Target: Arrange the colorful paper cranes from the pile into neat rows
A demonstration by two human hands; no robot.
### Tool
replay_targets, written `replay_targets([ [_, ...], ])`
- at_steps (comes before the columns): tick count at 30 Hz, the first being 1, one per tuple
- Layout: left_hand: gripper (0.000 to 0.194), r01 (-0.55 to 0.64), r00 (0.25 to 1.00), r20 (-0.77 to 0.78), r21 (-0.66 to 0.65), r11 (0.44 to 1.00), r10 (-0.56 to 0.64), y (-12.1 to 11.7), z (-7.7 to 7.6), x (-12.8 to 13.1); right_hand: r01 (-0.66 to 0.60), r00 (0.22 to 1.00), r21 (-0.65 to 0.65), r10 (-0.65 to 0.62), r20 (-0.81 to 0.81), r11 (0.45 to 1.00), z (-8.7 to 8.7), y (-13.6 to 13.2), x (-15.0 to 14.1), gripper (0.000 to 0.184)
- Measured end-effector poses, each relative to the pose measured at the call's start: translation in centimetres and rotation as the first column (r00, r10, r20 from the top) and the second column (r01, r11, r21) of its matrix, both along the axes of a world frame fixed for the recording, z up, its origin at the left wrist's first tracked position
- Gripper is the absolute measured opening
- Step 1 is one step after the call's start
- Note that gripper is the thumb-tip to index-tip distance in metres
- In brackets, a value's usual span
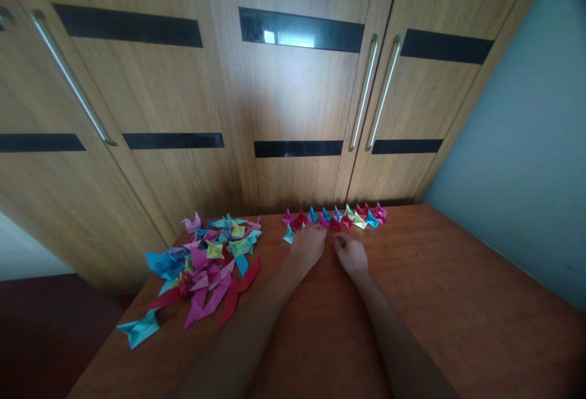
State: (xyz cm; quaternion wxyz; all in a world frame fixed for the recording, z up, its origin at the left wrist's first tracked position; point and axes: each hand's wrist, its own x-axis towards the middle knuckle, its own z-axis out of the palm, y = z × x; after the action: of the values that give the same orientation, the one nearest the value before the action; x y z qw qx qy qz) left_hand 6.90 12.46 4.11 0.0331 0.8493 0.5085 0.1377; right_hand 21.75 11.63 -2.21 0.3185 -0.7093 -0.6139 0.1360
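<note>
My left hand [308, 245] is closed, its fingers curled down at the front of the rows of small folded-paper pieces. What its fingers hold, if anything, is hidden behind the hand. Close by on the right, my right hand [351, 254] rests low over the table, also closed, and whatever may be in its fingers cannot be made out. A light-blue folded piece [289, 235] sits just left of my left hand. Beyond both hands, several small origami pieces stand in rows, among them a blue one [372, 219] and a pale yellow one [359, 221].
A loose heap of larger origami, including a magenta piece [208, 301] and a red piece [238, 289], lies on the left of the wooden table [439, 301]. A turquoise piece [140, 328] lies near the left edge. Wardrobe doors [297, 94] rise behind; a wall [526, 161] bounds the right.
</note>
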Motion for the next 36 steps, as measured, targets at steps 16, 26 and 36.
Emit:
replay_targets([
  [16,0.023,-0.029,1.0,-0.004,0.025,0.999,0.029,-0.6,0.5,-0.2,-0.004,1.0,-0.021,0.004,0.016,1.0,0.4,-0.2,-0.2,0.025],
  [26,0.021,-0.177,0.968,0.203,0.121,0.977,0.15,-4.4,0.4,-11.1,-0.023,0.997,-0.043,0.026,0.069,0.999,0.5,-0.4,-0.4,0.024],
  [36,0.022,-0.247,0.944,0.234,0.034,0.968,0.232,-8.2,0.2,-16.9,-0.051,0.963,-0.112,0.078,0.257,0.992,1.1,-0.8,-2.3,0.029],
])
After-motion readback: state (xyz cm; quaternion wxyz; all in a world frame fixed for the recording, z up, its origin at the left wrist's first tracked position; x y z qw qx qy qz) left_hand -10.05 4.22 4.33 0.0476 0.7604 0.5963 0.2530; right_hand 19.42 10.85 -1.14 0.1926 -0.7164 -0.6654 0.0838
